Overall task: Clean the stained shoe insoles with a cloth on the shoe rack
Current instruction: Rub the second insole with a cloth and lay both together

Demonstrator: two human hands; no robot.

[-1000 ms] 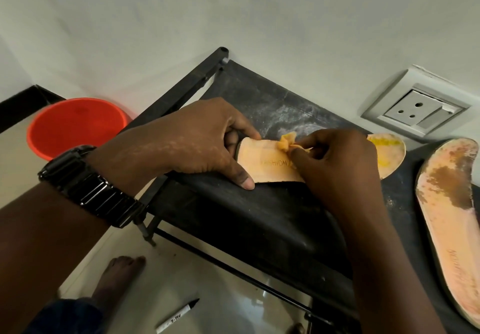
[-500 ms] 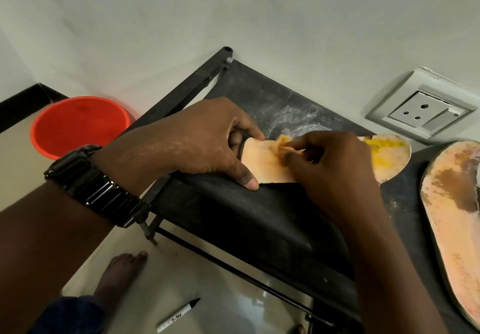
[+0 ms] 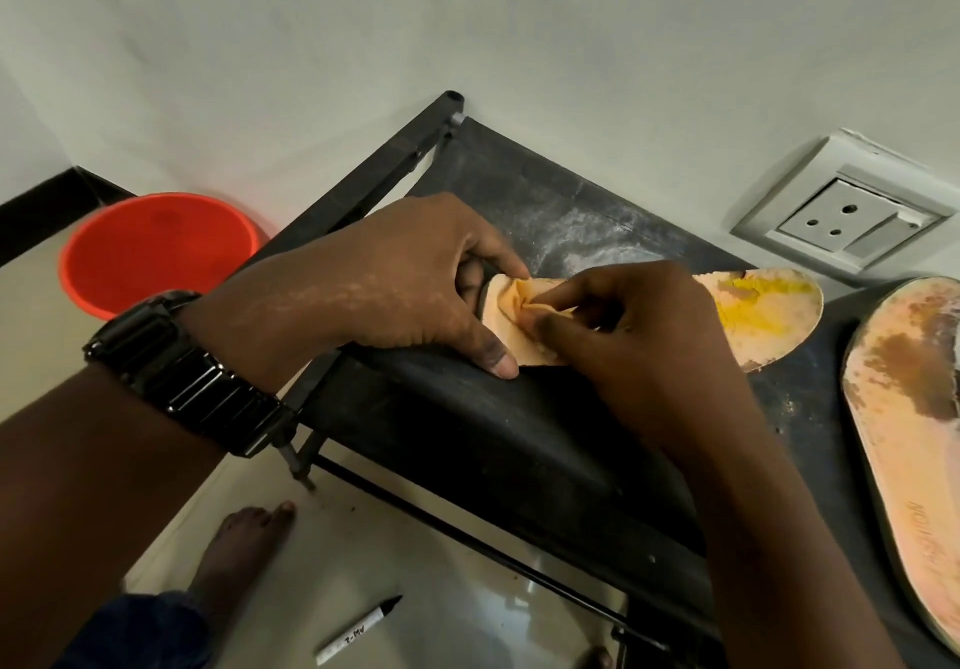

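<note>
- Yellow stain (image 3: 759, 295) sits at the toe end of the insole (image 3: 779, 338), fully exposed and, by the look of it, untouched.
- The insole lies flat on the top shelf of the black shoe rack (image 3: 519, 424), heel to the left and toe toward the wall socket (image 3: 841, 216).
- Right grip (image 3: 639, 335) pinches a bunched orange cloth (image 3: 519, 304) between thumb and fingertips and presses it onto the heel end.
- Change: a second ago the cloth was nearer mid-insole. It has since slid left to the heel and now almost touches the other hand.
- Left grip (image 3: 395, 283) has its fingers curled over the heel edge and its thumb flat along the near edge, pinning the insole. It holds the same spot as before.
- Read: this is the end of a wipe stroke toward the heel. The heel and middle look mostly clean, so the remaining work is at the toe.
- The next stroke likely needs to go right, onto the yellow patch.
- Risk: the cloth already looks yellowed, so it may smear rather than lift.
- Second insole (image 3: 914, 408) lies apart on the right with a brown stain, not started.
- Orange bucket (image 3: 156, 247) is on the floor to the left, and a marker (image 3: 358, 632) lies on the floor below.
</note>
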